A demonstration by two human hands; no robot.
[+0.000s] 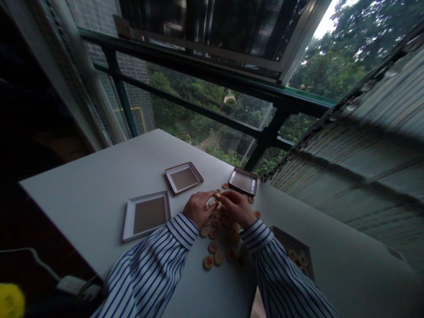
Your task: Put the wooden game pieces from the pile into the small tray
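Observation:
My left hand (pixel 199 208) and my right hand (pixel 239 207) meet over the middle of the table, fingertips pinched close together. Between them are small round wooden xiangqi pieces (pixel 218 197); how many each hand holds is unclear. More pieces lie loose beneath and around the hands, among them one with a red character (pixel 208 262) near the front. Part of this pile is hidden by my right hand and sleeve. Left of my left hand lies a shallow tray with a grey-brown base (pixel 149 215). A second brown-rimmed tray (pixel 183 177) sits just beyond that hand.
Past my right hand stands another brown-edged tray (pixel 243 180). A dark box with several pieces (pixel 294 251) is beside my right forearm, partly covered by it. The white table (pixel 109 176) borders a window railing (pixel 195 107); a striped curtain (pixel 364 150) hangs at right.

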